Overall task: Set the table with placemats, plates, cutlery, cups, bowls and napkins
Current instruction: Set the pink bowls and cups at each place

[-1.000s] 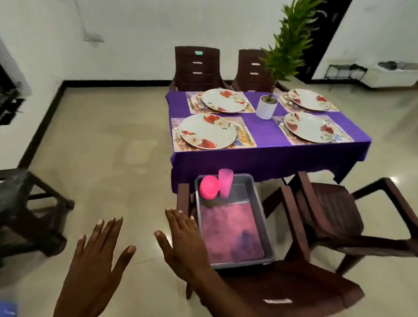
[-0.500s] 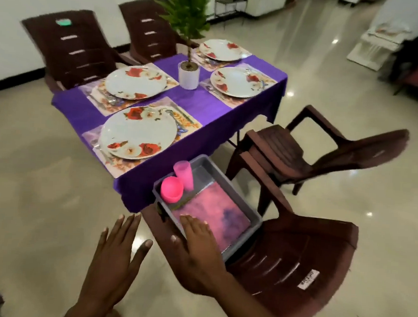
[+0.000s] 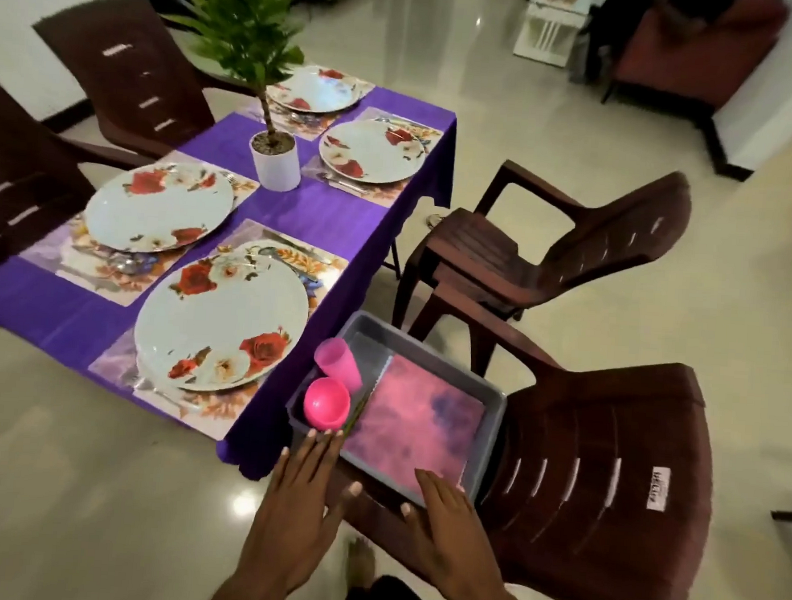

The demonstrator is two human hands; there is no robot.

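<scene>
At the bottom of the frame both hands reach out flat, fingers straight and holding nothing. The left hand [image 3: 301,493] has its fingertips at the near corner of the grey tray [image 3: 493,426]; the right hand [image 3: 445,518] lies over the tray's near rim, its fingertips on the pink napkin [image 3: 419,422] that fills most of the tray. The tray sits on a brown plastic chair [image 3: 606,475] at lower right. In the tray's left end — just beyond the left fingertips — a pink bowl [image 3: 326,402] stands beside a pink cup [image 3: 337,363]. Left of the tray, the purple-clothed table [image 3: 325,212] carries four floral plates on placemats: the nearest plate [image 3: 221,317] at centre left, another [image 3: 158,206] behind it, two more [image 3: 370,152] toward the top. Cutlery shows beside some plates. A potted plant [image 3: 275,160] stands mid-table, upper centre — more brown chairs ring the table
</scene>
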